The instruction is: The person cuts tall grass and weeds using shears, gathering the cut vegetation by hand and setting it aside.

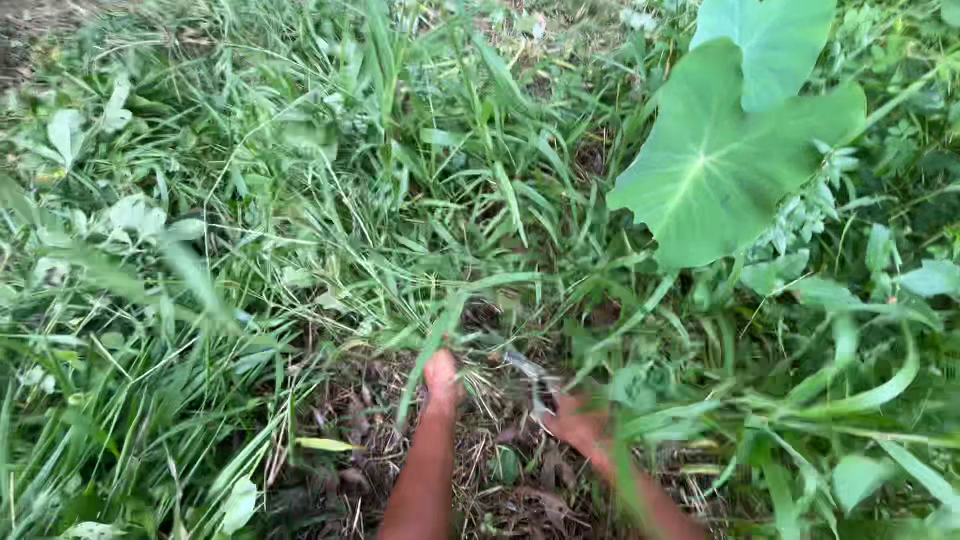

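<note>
Left hand [441, 377] closed around grass blades [432, 345]; right hand [575, 420] gripping a blurred dark-handled cutting tool [530, 375], low over bare ground [500, 480], below a broad leaf [720, 160].

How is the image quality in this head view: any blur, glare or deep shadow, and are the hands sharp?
Head view: soft, even daylight with no glare or hard shadows; the large heart-shaped leaf is fairly crisp; the grass is smeared, especially at the left edge; the left hand and right hand are blurred, and the dark tool by the right hand is too smeared to identify.
</note>
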